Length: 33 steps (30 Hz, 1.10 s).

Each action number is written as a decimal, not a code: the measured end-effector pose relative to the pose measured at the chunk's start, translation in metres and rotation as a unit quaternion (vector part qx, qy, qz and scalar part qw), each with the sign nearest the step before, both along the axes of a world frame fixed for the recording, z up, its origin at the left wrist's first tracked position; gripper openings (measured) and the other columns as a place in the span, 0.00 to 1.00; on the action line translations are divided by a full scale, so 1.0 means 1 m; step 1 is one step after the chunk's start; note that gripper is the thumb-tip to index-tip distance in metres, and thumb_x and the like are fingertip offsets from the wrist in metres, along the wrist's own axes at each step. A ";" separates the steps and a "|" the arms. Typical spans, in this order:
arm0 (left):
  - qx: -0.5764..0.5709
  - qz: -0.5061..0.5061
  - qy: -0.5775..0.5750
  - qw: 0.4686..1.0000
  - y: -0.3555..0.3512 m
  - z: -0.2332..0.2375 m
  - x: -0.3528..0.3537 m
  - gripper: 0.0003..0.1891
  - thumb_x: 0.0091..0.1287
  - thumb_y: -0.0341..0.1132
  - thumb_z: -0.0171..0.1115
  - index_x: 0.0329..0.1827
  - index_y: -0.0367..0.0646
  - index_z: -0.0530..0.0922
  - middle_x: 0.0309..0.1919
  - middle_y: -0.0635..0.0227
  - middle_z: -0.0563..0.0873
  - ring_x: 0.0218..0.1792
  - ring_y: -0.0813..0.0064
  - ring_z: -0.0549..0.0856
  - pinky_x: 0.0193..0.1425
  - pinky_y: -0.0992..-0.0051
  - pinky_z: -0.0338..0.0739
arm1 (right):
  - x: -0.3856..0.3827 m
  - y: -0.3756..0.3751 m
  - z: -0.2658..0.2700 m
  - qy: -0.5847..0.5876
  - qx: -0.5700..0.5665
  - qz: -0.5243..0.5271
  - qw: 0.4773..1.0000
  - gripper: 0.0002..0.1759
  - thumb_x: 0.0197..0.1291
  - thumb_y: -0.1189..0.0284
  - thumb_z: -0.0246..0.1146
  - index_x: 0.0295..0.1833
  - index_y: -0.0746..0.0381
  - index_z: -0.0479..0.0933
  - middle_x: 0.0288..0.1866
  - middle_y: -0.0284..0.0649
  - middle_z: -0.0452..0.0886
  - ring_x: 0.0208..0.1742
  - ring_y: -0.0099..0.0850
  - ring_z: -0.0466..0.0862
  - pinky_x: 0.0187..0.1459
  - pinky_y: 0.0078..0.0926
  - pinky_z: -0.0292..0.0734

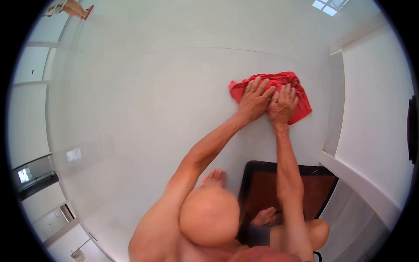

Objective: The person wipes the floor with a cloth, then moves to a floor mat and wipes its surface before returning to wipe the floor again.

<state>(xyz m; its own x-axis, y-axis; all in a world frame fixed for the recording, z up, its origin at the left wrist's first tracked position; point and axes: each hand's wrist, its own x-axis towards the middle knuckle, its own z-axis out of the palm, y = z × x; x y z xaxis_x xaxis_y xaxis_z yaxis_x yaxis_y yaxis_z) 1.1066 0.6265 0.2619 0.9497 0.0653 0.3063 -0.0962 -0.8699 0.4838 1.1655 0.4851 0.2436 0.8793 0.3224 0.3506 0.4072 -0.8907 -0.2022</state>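
A crumpled red cloth (301, 114) lies on the pale glossy floor (152, 87). My left hand (255, 101) presses flat on its left part, fingers stretched out and slightly spread. Beside it, my right hand (283, 105) rests flat on the cloth's middle and right part, fingers extended as well. The two hands are close together near the thumbs. Both palms are hidden against the fabric, so any bunching beneath them does not show.
A dark-bordered brown mat (257, 192) lies below my right arm, with one bare foot (264, 216) over it. White wall panels (371, 100) rise at the right. White cabinets (28, 118) line the left. Another person's leg (75, 8) appears at the top left.
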 end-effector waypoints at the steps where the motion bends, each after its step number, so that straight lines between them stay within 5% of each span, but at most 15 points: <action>1: 0.007 0.025 0.006 1.000 0.024 0.015 -0.018 0.28 0.76 0.38 0.67 0.79 0.50 0.78 0.83 0.54 0.75 0.86 0.42 0.67 0.88 0.40 0.61 | -0.012 0.029 0.017 -0.004 0.007 0.026 1.000 0.28 0.81 0.60 0.59 0.74 0.68 0.81 0.82 0.53 0.79 0.83 0.57 0.74 0.81 0.66 0.65; 13: 0.088 0.204 0.064 0.973 0.149 0.035 -0.264 0.27 0.78 0.35 0.65 0.80 0.47 0.79 0.84 0.54 0.75 0.86 0.40 0.68 0.87 0.40 0.61 | -0.217 0.192 0.047 0.078 0.085 0.223 0.968 0.30 0.75 0.62 0.64 0.72 0.72 0.81 0.81 0.61 0.76 0.84 0.60 0.72 0.84 0.70 0.59; 27: 0.100 0.275 0.029 0.956 0.116 0.020 -0.250 0.26 0.82 0.38 0.63 0.82 0.51 0.78 0.84 0.58 0.74 0.85 0.45 0.68 0.86 0.41 0.61 | -0.199 0.161 0.069 0.105 -0.103 0.287 0.947 0.37 0.73 0.62 0.66 0.82 0.70 0.71 0.86 0.56 0.71 0.86 0.54 0.70 0.80 0.63 0.65; 33: 0.074 0.263 0.035 0.961 0.139 0.012 -0.242 0.27 0.81 0.37 0.64 0.83 0.52 0.77 0.84 0.59 0.75 0.85 0.44 0.67 0.86 0.40 0.61 | -0.168 0.160 0.088 0.143 -0.214 0.333 0.907 0.29 0.76 0.60 0.64 0.75 0.65 0.77 0.81 0.55 0.76 0.81 0.52 0.76 0.73 0.63 0.73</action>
<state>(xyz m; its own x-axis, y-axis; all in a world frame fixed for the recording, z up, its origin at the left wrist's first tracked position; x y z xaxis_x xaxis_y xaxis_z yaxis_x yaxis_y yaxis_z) 0.8649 0.7657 0.2742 0.8160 0.5031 0.2847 0.4045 -0.8488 0.3405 0.9973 0.6454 0.3319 0.4752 0.8680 -0.1440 0.8691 -0.4886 -0.0774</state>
